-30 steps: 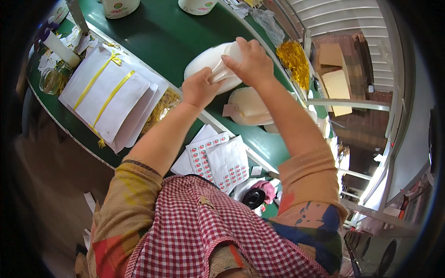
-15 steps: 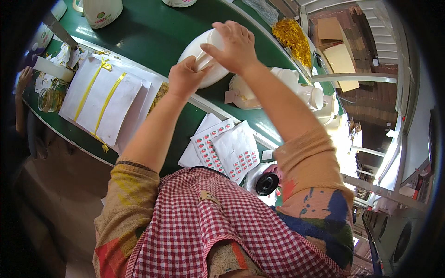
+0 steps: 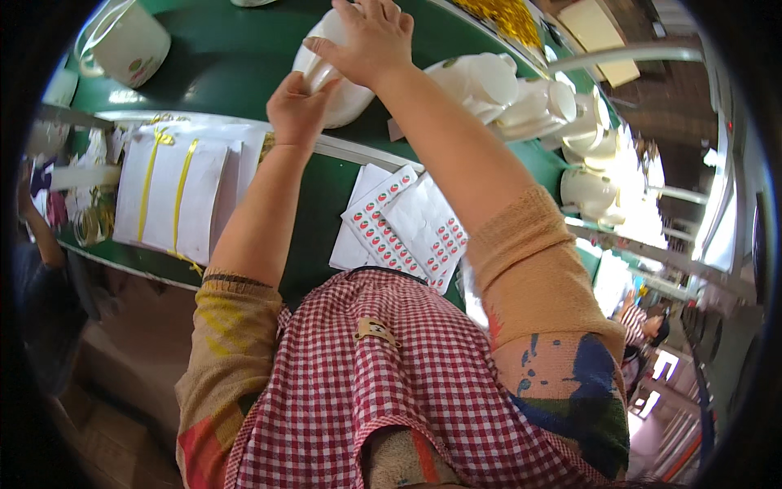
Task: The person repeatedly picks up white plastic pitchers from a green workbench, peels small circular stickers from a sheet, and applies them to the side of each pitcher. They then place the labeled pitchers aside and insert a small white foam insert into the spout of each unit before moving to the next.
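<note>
A white plastic jug (image 3: 349,104) lies tilted on the green work surface at the top of the view, and both my hands are on it. My left hand (image 3: 300,112) is closed, its thumb and curled fingers round the near side of the jug by the handle. Across the jug's upper end lies my right hand (image 3: 366,41), fingers bent over it and thumb pointing left. The palms and part of the jug hide exactly what the fingers press on.
Several white jugs (image 3: 481,81) stand in a row on the right. Sheets of red-and-green stickers (image 3: 399,220) lie before me. Left are a paper stack tied with yellow ribbon (image 3: 175,191) and another jug (image 3: 126,49). Gold tinsel (image 3: 505,20) lies at the back.
My view has shifted, so the hands and jug appear higher and further left. Both hands keep their hold on the jug. A person in stripes has come into view at the right.
</note>
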{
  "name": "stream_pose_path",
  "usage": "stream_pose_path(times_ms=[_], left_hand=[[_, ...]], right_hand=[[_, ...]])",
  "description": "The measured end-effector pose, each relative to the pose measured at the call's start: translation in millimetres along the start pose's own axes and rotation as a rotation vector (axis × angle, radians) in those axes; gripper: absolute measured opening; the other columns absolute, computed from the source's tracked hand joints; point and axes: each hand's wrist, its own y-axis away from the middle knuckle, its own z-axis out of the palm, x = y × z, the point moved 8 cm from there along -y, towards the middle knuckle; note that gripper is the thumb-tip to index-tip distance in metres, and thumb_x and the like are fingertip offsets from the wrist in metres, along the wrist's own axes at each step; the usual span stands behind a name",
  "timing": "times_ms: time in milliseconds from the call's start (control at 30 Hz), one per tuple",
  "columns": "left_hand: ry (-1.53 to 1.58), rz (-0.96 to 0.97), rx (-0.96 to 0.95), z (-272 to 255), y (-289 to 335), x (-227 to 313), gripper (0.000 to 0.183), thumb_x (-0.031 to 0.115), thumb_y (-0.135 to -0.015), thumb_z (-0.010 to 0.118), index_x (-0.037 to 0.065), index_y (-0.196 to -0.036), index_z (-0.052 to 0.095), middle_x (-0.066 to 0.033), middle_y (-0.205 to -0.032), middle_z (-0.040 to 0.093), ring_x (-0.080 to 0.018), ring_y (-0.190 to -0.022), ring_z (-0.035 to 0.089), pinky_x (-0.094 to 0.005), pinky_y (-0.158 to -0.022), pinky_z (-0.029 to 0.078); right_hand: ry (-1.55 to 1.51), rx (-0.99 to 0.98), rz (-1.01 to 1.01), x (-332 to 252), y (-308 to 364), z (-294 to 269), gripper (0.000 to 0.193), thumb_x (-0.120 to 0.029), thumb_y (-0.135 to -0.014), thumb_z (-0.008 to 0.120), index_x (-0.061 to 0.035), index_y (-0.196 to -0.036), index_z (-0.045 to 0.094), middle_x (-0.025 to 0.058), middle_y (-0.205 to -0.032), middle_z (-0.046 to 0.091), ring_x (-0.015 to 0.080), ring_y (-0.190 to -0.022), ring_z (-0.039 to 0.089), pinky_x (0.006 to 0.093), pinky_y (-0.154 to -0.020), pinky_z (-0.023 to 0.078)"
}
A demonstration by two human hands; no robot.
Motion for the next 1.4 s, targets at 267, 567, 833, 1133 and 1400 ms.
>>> stream_pose_path(times_ms=[267,567,833,1133,1400], left_hand=[[-0.337,0.064,0.037,52,-22,38,0.045,0.044,-0.072,0.078,0.003,-0.069,0.06,-0.0139,-0.071,0.064,-0.0345,-0.067,0.062,-0.0394,-0.067,0.05],[-0.014,0.163,-0.152,32,73,37,0.032,0.014,-0.082,0.071,0.003,-0.107,0.054,-0.0034,-0.093,0.056,-0.0164,-0.082,0.053,-0.0318,-0.075,0.047],[0.052,-1.41,-0.838,54,335,-110,0.037,0.016,-0.092,0.063,0.0,-0.121,0.048,-0.0132,-0.119,0.059,-0.0252,-0.107,0.059,-0.0378,-0.09,0.051],[-0.214,-1.244,-0.923,98,356,-106,0.021,0.025,-0.091,0.067,0.005,-0.095,0.064,-0.0036,-0.089,0.065,-0.0114,-0.074,0.06,-0.0294,-0.067,0.054],[-0.159,-1.122,-0.846,118,330,-64,0.032,0.015,-0.096,0.055,-0.002,-0.122,0.051,-0.0135,-0.108,0.063,-0.0208,-0.086,0.065,-0.0295,-0.066,0.057]], right_hand=[[-0.511,0.071,0.342,108,205,-53,0.035,-0.022,-0.086,0.067,-0.0044,-0.116,0.063,0.0155,-0.121,0.061,0.0323,-0.114,0.056,0.0381,-0.096,0.044],[-0.355,-0.229,0.803,145,501,3,0.049,-0.013,-0.081,0.067,-0.0038,-0.127,0.055,0.0178,-0.135,0.051,0.0374,-0.125,0.046,0.0411,-0.104,0.04],[-0.294,-0.166,0.641,135,517,27,0.06,-0.014,-0.072,0.07,-0.0081,-0.129,0.053,0.0118,-0.142,0.045,0.0331,-0.128,0.042,0.0461,-0.101,0.038],[-0.43,-0.074,0.652,148,531,29,0.057,-0.015,-0.072,0.07,-0.01,-0.127,0.055,0.0082,-0.14,0.047,0.0322,-0.128,0.043,0.0468,-0.099,0.039],[-0.789,0.192,0.988,192,565,-1,0.028,-0.011,-0.085,0.061,-0.0038,-0.112,0.064,0.0152,-0.112,0.064,0.0323,-0.098,0.062,0.0374,-0.085,0.049]])
